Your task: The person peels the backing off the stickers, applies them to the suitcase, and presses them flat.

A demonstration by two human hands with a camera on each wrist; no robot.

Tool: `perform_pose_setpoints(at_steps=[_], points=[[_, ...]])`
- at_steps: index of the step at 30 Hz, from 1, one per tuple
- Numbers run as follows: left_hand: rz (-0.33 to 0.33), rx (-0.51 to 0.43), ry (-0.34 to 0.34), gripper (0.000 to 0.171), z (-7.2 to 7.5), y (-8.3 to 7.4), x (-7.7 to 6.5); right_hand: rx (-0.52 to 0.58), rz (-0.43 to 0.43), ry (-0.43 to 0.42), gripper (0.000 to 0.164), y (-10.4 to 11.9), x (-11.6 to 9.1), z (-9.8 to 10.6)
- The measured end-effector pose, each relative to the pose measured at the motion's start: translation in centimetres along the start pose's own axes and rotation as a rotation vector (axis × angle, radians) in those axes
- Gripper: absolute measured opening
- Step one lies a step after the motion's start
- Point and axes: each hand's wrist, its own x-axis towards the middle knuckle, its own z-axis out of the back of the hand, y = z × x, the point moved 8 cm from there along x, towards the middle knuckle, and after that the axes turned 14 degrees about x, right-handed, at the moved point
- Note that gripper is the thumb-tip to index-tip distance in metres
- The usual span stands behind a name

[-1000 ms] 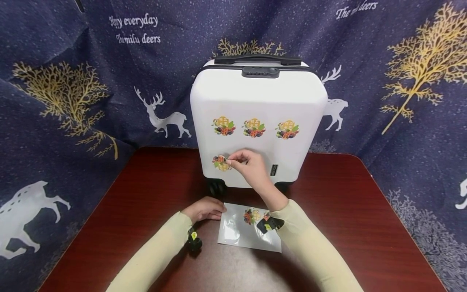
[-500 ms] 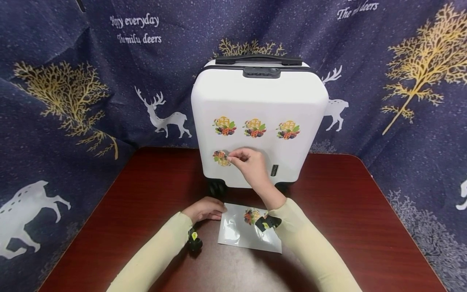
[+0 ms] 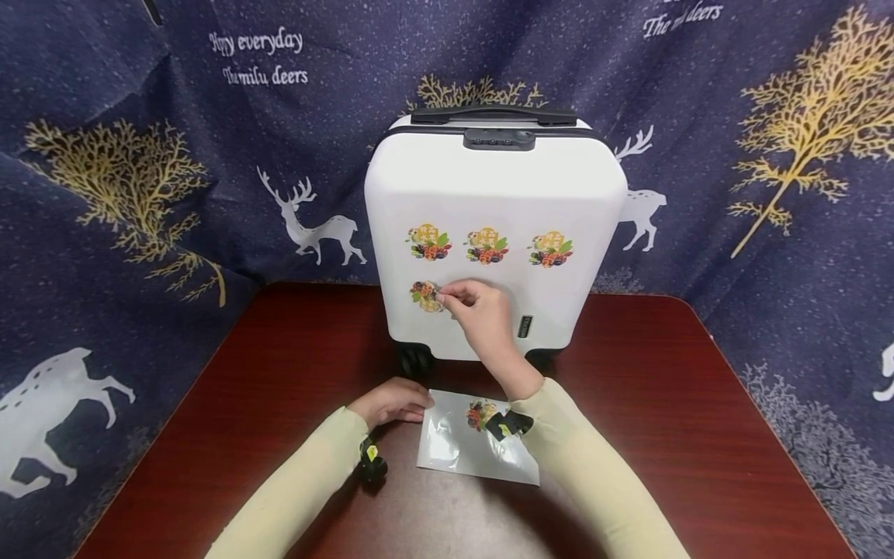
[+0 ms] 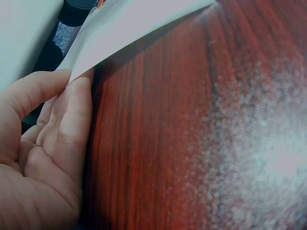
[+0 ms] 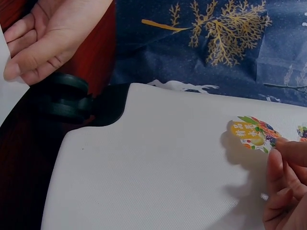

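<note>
Right wrist: right hand [image 5: 287, 184] pinches an irregular sticker [image 5: 250, 131] over a grained suitcase [image 5: 153, 160]; left hand [image 5: 50, 40] pinches a thin sheet [image 5: 8, 95].

The suitcase [image 3: 489, 178] stands at the far side of the bench [image 3: 300, 357], with the curtain [image 3: 314, 140] behind it. Three stickers [image 3: 486, 247] sit in a row across its front. Below the left one, the loose sticker [image 3: 423, 295] is at the fingertips of my right hand [image 3: 483, 312], just before the suitcase's face. The badge [image 3: 524, 326] is low on that face, to the right of this hand. Nearer me, the sheet [image 3: 454, 450] lies on the bench before the suitcase, a remaining sticker [image 3: 479, 415] on its far part. My left hand [image 3: 393, 401] is at the sheet's far left corner, between thumb and fingers.
</note>
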Motion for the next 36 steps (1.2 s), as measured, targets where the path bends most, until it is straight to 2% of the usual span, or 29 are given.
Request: perform_pose_setpoints(at_steps=[18,36], points=[[-0.009,-0.004,0.000,0.025,-0.07,-0.21,-0.22,-0.048,0.112,-0.090,0.010,0.52,0.05,0.33],[0.011,0.002,-0.004,0.031,-0.07,0.01,-0.12,-0.141,0.146,-0.115,0.011,0.86,0.09,0.24]])
